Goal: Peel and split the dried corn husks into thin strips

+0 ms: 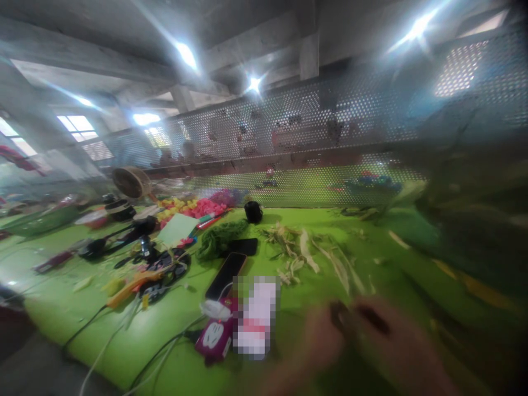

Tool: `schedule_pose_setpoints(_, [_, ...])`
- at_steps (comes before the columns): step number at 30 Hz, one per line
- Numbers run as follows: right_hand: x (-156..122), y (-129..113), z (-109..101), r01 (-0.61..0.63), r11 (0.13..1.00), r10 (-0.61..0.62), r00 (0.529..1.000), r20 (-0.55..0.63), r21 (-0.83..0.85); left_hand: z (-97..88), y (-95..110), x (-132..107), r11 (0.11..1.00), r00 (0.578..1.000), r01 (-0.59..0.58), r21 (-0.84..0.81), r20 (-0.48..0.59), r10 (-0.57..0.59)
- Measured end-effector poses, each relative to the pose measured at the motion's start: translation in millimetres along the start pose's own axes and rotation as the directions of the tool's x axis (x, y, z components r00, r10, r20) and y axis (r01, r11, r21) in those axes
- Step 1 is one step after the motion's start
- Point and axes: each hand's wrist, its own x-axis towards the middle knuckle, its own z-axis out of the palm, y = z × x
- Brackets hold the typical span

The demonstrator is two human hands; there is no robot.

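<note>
Strips [339,269], pale, lay on green table [165,311] beyond my left hand [324,335] and right hand [398,335], long axes slanting far-left to near-right; through blur, I could not tell either grip.

L hand [324,333] & R hand [390,330] blurred, grip unclear; pale item [256,316] pixelated.

table [45,308]: smooth, glossy | phone [226,275], centre: glassy, glossy | socket block [211,342], lower centre: plastic | sheet [178,228], left of centre: matt, papery | pale strips [306,252], right of centre: dry, papery | screen [350,113], upper right: perforated, metal-looking | beam [94,58], upper left: matt concrete
</note>
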Motion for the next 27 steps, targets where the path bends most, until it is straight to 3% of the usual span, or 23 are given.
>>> schedule_pose_setpoints(2, [-1.8,0.7,3.2,0.061,0.998,-0.061,0.998,-0.014,-0.021,1.6,-3.0,-0.5,0.999,1.0,-0.009,-0.043,0.023,0.01])
schedule_pose_setpoints(5, [-3.0,2.9,6.5,0.167,0.985,-0.164,0.985,0.057,-0.04,0.5,-4.1,-1.0,0.997,1.0,-0.004,-0.077,0.026,0.005])
schedule_pose_setpoints(13, [1.2,0.4,-1.5,0.295,0.956,-0.291,0.946,0.142,-0.006,-5.7,8.2,-0.7,0.996,0.995,0.08,-0.03,-0.063,-0.081])
schedule_pose_setpoints(20, [6.4,2.0,0.8,0.048,0.991,-0.075,0.973,0.219,0.124,-4.2,16.5,-5.5,0.981,0.996,0.061,0.184,-0.075,-0.047])
schedule_pose_setpoints(27, [11.2,11.6,3.2,-0.085,0.968,0.016,0.961,0.276,0.237,-3.5,16.9,-8.6,0.945,0.996,-0.026,0.325,-0.068,0.05])
